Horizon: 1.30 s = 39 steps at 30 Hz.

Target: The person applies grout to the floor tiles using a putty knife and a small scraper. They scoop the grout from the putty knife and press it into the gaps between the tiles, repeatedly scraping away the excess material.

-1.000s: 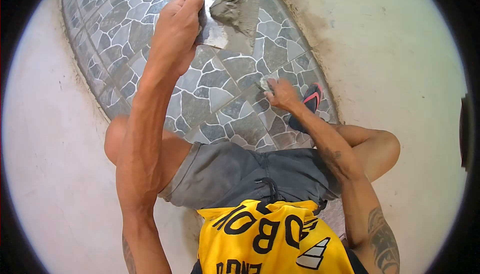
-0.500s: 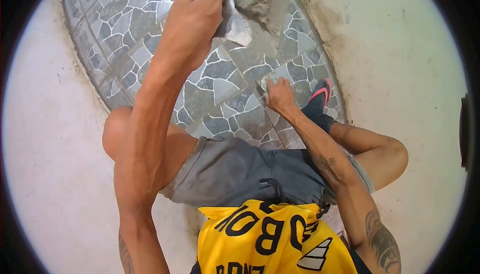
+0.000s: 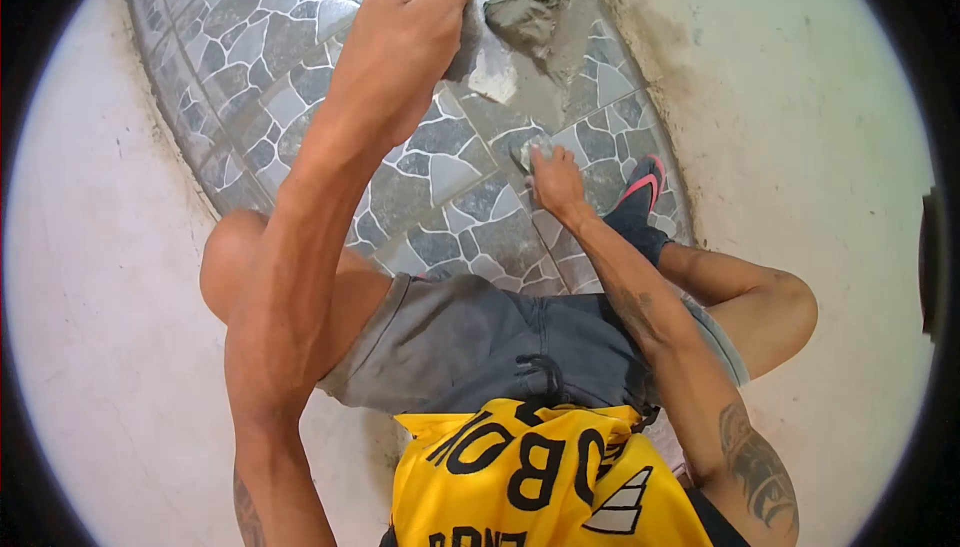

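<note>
High in the view, my left hand [image 3: 405, 42] is closed round a flat, mortar-smeared tool [image 3: 492, 75], with a bit of blue showing by the thumb. A lump of wet grey mortar [image 3: 530, 19] sits just right of that fist, and grey paste spreads around it. My right hand [image 3: 558, 181] is low over the tiled floor [image 3: 415, 212], fingers pinched on a small flat piece with whitish-grey mortar [image 3: 528, 151] on it. I cannot tell what kind of tool this small piece is.
The tiles have a grey stone pattern with white lines. Pale wall surfaces [image 3: 780, 77] border the tiles on both sides, with a rough edge between. My dark shoe with a pink stripe [image 3: 640, 197] rests right of my right hand; my bent knees lie either side.
My left hand has shifted slightly right, and the flat tool and mortar lump also appear further right. My right hand has moved a little up and left with its small piece.
</note>
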Motion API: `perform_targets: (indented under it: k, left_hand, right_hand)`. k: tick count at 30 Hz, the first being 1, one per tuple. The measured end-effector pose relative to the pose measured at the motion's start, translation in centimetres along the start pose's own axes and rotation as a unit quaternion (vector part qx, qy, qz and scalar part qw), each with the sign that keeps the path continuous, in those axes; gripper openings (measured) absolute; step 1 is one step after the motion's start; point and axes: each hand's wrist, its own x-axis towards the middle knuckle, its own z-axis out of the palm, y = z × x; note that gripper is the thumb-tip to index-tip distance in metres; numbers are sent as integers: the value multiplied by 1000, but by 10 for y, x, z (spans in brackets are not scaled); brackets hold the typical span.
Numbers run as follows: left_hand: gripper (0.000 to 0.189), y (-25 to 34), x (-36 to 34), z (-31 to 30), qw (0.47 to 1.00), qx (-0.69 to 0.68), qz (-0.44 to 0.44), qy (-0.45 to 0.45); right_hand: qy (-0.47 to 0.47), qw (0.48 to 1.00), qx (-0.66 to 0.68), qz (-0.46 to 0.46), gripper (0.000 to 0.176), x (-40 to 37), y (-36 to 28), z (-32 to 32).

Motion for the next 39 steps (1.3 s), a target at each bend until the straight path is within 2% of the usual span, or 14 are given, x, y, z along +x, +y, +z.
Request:
perform_targets:
  k: [1, 4, 7, 10, 14, 16, 19, 22, 25, 31, 32, 36, 37, 39]
  left_hand:
    - [25, -1, -2, 0, 1000, -16, -3, 14]
    - [34, -9, -7, -12, 999, -21, -12, 38]
    - [35, -8, -4, -17, 1000, -28, 0, 9]
    - [36, -8, -10, -15, 999, -36, -3, 27]
    - [39, -10, -7, -9, 994, -46, -19, 102]
    - [40, -11, 2, -18, 1000, -24, -6, 19]
    - [21, -14, 4, -10, 999, -48, 6, 9]
    - [20, -17, 6, -8, 999, -42, 28, 13]
    - [21, -16, -3, -8, 999, -24, 7, 32]
    - [21, -14, 3, 3, 998, -21, 1, 62]
    - [22, -12, 3, 3, 999, -14, 5, 49]
    - [65, -14, 7, -7, 999, 16, -42, 9]
    - [64, -12, 7, -5, 999, 24, -44, 16]
    - [64, -15, 7, -5, 999, 19, -47, 17]
  right_hand:
    - [19, 1000, 1, -15, 50, 0, 9, 10]
    - [-147, 987, -61, 5, 54, 5, 24, -16]
    - [-101, 994, -33, 31, 55, 15, 31, -33]
    - [-13, 1000, -18, -21, 53, 12, 44, -3]
    - [-124, 991, -56, -12, 51, 1, 57, -16]
    - [-194, 979, -67, -15, 49, 29, 66, -44]
    - [-49, 998, -35, -22, 47, 37, 66, -40]
    - [20, 998, -35, -45, 43, 20, 88, 4]
    - [-170, 978, -111, -43, 47, 33, 108, -22]
    - [-49, 998, -29, 15, 53, 37, 105, -22]
    - [-73, 997, -36, 8, 52, 38, 105, -26]
    - [-181, 982, -63, -1, 54, 47, 122, -59]
    - [-207, 976, -67, 5, 55, 52, 125, -65]
    - [-136, 989, -53, 21, 55, 55, 128, -54]
